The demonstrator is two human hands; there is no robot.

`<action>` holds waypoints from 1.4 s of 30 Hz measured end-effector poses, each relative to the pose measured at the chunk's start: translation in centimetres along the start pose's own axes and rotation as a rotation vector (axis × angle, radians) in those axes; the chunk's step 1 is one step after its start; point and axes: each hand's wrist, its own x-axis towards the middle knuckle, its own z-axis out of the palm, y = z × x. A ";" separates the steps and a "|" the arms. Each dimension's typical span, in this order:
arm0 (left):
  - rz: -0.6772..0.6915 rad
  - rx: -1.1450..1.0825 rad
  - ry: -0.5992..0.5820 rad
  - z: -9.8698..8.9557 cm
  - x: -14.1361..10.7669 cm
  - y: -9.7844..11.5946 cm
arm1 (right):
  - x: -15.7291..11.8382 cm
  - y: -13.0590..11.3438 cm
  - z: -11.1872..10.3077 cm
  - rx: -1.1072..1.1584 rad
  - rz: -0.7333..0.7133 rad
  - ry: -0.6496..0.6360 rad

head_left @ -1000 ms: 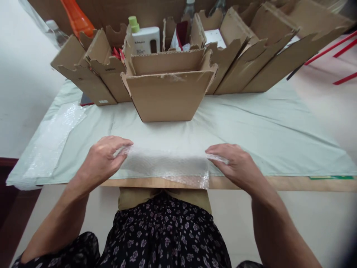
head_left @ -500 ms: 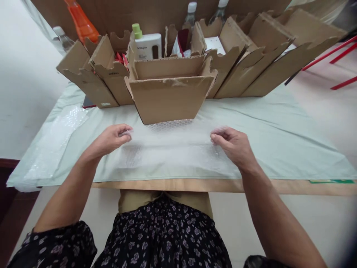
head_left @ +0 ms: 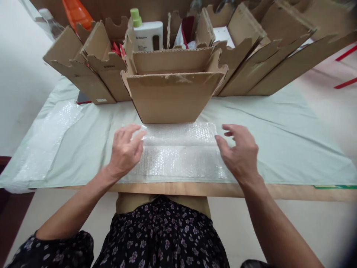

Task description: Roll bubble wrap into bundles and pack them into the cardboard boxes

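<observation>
A clear sheet of bubble wrap [head_left: 178, 160] lies flat on the pale green cloth in front of me, with a crease or edge running across its middle. Over its left end is my left hand [head_left: 126, 149], fingers apart and holding nothing; whether the fingertips touch the wrap I cannot tell. My right hand [head_left: 238, 152] is at the right end, thumb and fingers spread with nothing between them. Just beyond the wrap stands a cardboard box [head_left: 173, 98] with an open top.
Behind stand several cardboard compartments holding a white bottle with a green cap [head_left: 147, 35], an orange bottle [head_left: 78, 15] and a white box [head_left: 223, 36]. More bubble wrap [head_left: 47, 137] lies at the left. The wooden table edge [head_left: 178, 189] runs along the front.
Both hands have let go of the bubble wrap's edge and their fingers have opened. The wrap now lies flatter on the cloth. My left hand has moved right, over the sheet.
</observation>
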 end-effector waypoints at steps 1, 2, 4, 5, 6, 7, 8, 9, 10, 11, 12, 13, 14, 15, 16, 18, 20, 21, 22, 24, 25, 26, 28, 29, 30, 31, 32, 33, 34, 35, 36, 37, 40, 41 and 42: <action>0.064 -0.030 -0.049 0.5 0.0 0.7 | -0.1 -1.1 0.3 0.006 -0.079 -0.061; 0.119 -0.052 -0.110 1.2 0.1 1.3 | -0.2 -2.3 0.9 0.008 -0.160 -0.141; 0.188 -0.065 -0.257 2.8 0.3 2.1 | -0.4 -4.5 2.4 -0.011 -0.293 -0.332; 0.199 -0.059 -0.336 3.6 0.4 2.3 | -0.6 -5.4 3.4 -0.033 -0.335 -0.432; 0.197 -0.050 -0.412 4.3 0.4 2.4 | -0.8 -6.0 4.3 -0.061 -0.363 -0.525; 0.183 -0.038 -0.480 4.9 0.3 2.4 | -1.0 -6.4 5.1 -0.092 -0.377 -0.604; 0.157 -0.025 -0.532 5.2 0.2 2.3 | -1.2 -6.5 5.7 -0.124 -0.381 -0.666; 0.125 -0.012 -0.567 5.4 -0.1 2.1 | -1.5 -6.3 6.0 -0.158 -0.378 -0.709; 0.089 0.000 -0.587 5.3 -0.5 1.8 | -1.7 -5.9 6.2 -0.194 -0.367 -0.733; 0.052 0.014 -0.592 5.1 -1.0 1.3 | -2.0 -5.1 6.0 -0.230 -0.347 -0.736; 0.012 0.029 -0.588 4.8 -1.6 0.8 | -2.2 -4.2 5.7 -0.268 -0.317 -0.725; -0.028 0.046 -0.579 4.3 -2.1 0.3 | -2.5 -3.1 5.1 -0.307 -0.279 -0.705; -0.068 0.066 -0.568 3.8 -2.8 -0.3 | -2.7 -1.9 4.4 -0.344 -0.235 -0.679; -0.107 0.087 -0.559 3.3 -3.3 -0.8 | -2.8 -0.7 3.6 -0.380 -0.191 -0.654; -0.144 0.108 -0.551 2.8 -3.9 -1.3 | -3.0 0.4 2.9 -0.411 -0.149 -0.632; -0.204 0.140 -0.544 2.0 -4.6 -2.0 | -3.1 1.9 1.5 -0.455 -0.077 -0.594; -0.230 0.150 -0.529 1.6 -4.8 -2.0 | -3.0 2.1 0.9 -0.472 -0.029 -0.548; -0.221 0.143 -0.516 1.7 -4.6 -1.6 | -2.8 1.5 1.0 -0.470 -0.023 -0.524; -0.195 0.128 -0.502 1.9 -4.2 -1.0 | -2.6 0.6 1.3 -0.460 -0.033 -0.505; -0.097 0.076 -0.477 2.8 -3.0 0.5 | -2.2 -2.1 2.7 -0.415 -0.112 -0.517; -0.038 0.046 -0.475 3.5 -2.4 1.3 | -2.1 -3.5 3.6 -0.383 -0.170 -0.550; 0.014 0.018 -0.482 4.1 -1.8 1.9 | -2.0 -4.7 4.5 -0.350 -0.230 -0.599; 0.069 -0.013 -0.526 4.9 -1.0 2.3 | -1.9 -6.1 6.0 -0.311 -0.310 -0.687; 0.062 -0.012 -0.554 4.9 -1.0 1.9 | -2.0 -6.0 6.3 -0.309 -0.317 -0.712; 0.032 0.002 -0.579 4.7 -1.1 1.2 | -2.1 -5.4 6.3 -0.318 -0.302 -0.717; -0.019 0.026 -0.594 4.3 -1.5 0.2 | -2.3 -4.3 5.9 -0.335 -0.269 -0.704; -0.083 0.057 -0.597 3.7 -2.1 -0.9 | -2.5 -2.8 5.2 -0.356 -0.223 -0.677; -0.148 0.089 -0.589 2.9 -2.8 -2.1 | -2.8 -1.2 4.1 -0.378 -0.174 -0.641; -0.207 0.119 -0.576 2.2 -3.5 -3.2 | -3.1 0.5 2.9 -0.399 -0.125 -0.601; -0.253 0.142 -0.562 1.4 -4.3 -4.1 | -3.4 2.1 1.6 -0.416 -0.081 -0.563; -0.288 0.160 -0.545 0.8 -5.0 -4.8 | -3.8 3.5 0.2 -0.428 -0.048 -0.525; -0.308 0.171 -0.524 0.3 -5.6 -5.1 | -4.3 4.6 -1.2 -0.433 -0.029 -0.487; -0.260 0.149 -0.462 -0.3 -6.7 -4.1 | -5.6 6.3 -4.5 -0.398 -0.089 -0.414; -0.208 0.121 -0.453 -0.4 -6.8 -3.4 | -6.0 6.3 -5.1 -0.374 -0.141 -0.412; -0.148 0.087 -0.453 -0.3 -6.8 -2.6 | -6.3 6.2 -5.6 -0.347 -0.197 -0.420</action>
